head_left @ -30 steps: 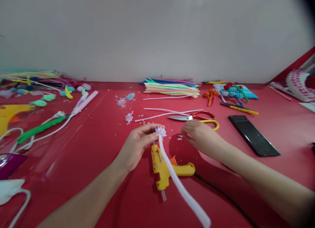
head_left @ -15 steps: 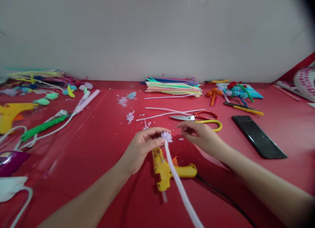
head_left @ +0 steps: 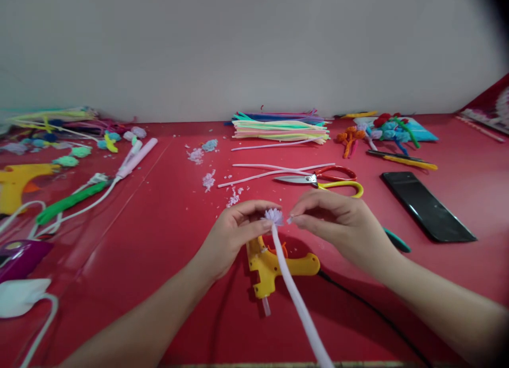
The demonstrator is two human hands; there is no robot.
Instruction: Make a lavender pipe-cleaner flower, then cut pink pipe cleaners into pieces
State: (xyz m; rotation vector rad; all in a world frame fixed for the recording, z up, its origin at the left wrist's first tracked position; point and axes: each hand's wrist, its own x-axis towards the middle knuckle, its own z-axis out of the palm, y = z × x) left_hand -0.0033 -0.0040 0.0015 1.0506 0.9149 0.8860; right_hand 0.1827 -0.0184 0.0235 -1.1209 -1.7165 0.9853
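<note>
The right hand [head_left: 348,219] had moved in, its fingers [head_left: 313,222] pinching a tiny pale-lilac scrap [head_left: 290,219] just beside the spiky lilac flower head [head_left: 273,216] on a long, fuzzy lilac stem [head_left: 295,296], grasped in the left hand's [head_left: 230,239] fingers, bringing both pieces close.

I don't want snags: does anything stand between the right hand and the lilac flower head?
Nothing visible: the pale scrap in the right hand faces the lilac flower head across a small gap.
</note>
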